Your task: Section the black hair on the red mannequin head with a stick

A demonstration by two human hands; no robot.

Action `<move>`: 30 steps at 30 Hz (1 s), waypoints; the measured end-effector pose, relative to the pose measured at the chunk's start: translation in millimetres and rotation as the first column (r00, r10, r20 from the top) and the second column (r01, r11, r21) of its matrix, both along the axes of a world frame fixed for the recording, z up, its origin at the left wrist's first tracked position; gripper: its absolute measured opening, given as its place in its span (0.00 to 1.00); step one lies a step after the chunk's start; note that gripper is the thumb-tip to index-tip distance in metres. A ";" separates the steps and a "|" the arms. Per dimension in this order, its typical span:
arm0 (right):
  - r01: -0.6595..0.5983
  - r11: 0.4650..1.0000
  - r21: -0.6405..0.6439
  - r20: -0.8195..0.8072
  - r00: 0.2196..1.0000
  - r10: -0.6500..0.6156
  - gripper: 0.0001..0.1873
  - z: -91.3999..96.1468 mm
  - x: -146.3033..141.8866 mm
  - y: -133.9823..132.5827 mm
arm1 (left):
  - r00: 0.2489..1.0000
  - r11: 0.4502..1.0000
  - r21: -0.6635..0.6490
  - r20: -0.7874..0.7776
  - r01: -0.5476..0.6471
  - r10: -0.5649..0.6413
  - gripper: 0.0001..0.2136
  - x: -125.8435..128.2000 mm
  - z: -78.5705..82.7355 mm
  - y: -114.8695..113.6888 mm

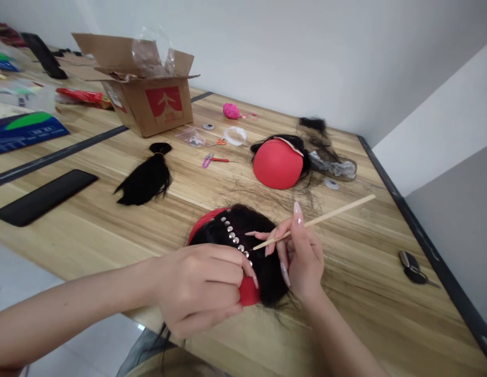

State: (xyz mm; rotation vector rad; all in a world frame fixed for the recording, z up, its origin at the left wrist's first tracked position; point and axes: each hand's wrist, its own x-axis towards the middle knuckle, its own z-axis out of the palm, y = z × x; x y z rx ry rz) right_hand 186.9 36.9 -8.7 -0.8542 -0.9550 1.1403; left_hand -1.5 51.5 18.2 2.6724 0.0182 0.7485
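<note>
A red dome-shaped form (249,292) lies in front of me, largely covered by a black hairpiece (272,283). A row of silver round-headed pins (233,240) runs across the hairpiece. My left hand (206,288) rests over the near left side of it, fingers curled closed. Black strands hang below that hand; what its fingers pinch is mostly hidden. Between the fingers of my right hand (302,251) is a thin wooden-handled needle (337,210), slanting down to the left. Its fine tip meets the hairpiece beside the pins.
Beyond sits another red dome (276,165) with black hair. A tied hair bundle (145,178), a black flat case (47,196), purple snips (207,161), a white ring (235,136), pink yarn (230,110) and an open cardboard box (133,102) are farther back. Car keys (414,267) lie right.
</note>
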 end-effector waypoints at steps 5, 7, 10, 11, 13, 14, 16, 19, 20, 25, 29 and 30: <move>-0.040 0.999 0.014 0.002 0.999 0.040 0.23 -0.4 1.4 0.0 | 0.998 0.998 -0.055 0.059 0.031 -0.027 0.13 0.6 -1.3 4.1; -0.054 0.998 0.021 -0.003 0.999 0.054 0.23 -0.2 2.4 0.1 | 0.996 0.998 -0.055 0.076 0.040 -0.036 0.13 1.0 -2.6 6.0; -0.076 0.997 0.029 0.002 0.997 0.076 0.21 -0.6 4.7 -0.1 | 0.996 0.998 -0.056 0.085 0.035 -0.030 0.13 0.9 -5.0 7.5; -0.082 0.996 0.032 0.007 0.997 0.082 0.20 -1.1 5.7 -0.2 | 0.996 0.998 -0.061 0.087 0.028 -0.023 0.12 0.7 -5.8 7.7; -0.097 0.995 0.035 0.012 0.995 0.097 0.19 -2.3 7.9 -0.6 | 0.995 0.997 -0.067 0.095 0.027 -0.020 0.13 0.2 -7.1 7.9; -0.107 0.994 0.036 0.011 0.994 0.106 0.18 -3.0 8.9 -0.8 | 0.996 0.997 -0.070 0.093 0.025 -0.018 0.13 0.0 -7.7 7.9; -0.131 0.991 0.037 -0.009 0.991 0.132 0.18 -4.1 10.6 -1.0 | 0.997 0.997 -0.073 0.081 0.019 -0.013 0.13 -0.4 -8.5 7.7; -0.169 0.985 0.040 -0.047 0.984 0.171 0.18 -5.2 12.4 -0.8 | 0.997 0.996 -0.084 0.077 0.010 -0.004 0.12 -0.1 -9.0 6.8; -0.179 0.983 0.040 -0.055 0.982 0.181 0.18 -5.6 12.8 -0.5 | 0.996 0.996 -0.091 0.088 0.011 -0.003 0.11 0.3 -8.9 6.4; -0.213 0.976 0.049 -0.072 0.974 0.217 0.19 -8.8 14.3 1.0 | 0.994 0.994 -0.105 0.109 -0.001 0.012 0.09 3.5 -6.6 4.6; -0.219 0.975 0.030 -0.077 0.972 0.220 0.19 -9.7 14.4 1.2 | 0.994 0.992 -0.124 0.105 -0.011 0.025 0.10 4.3 -3.8 3.6; -0.218 0.976 0.023 -0.074 0.973 0.219 0.19 -9.0 14.2 1.3 | 0.994 0.992 -0.124 0.110 -0.010 0.023 0.10 4.2 -2.8 3.3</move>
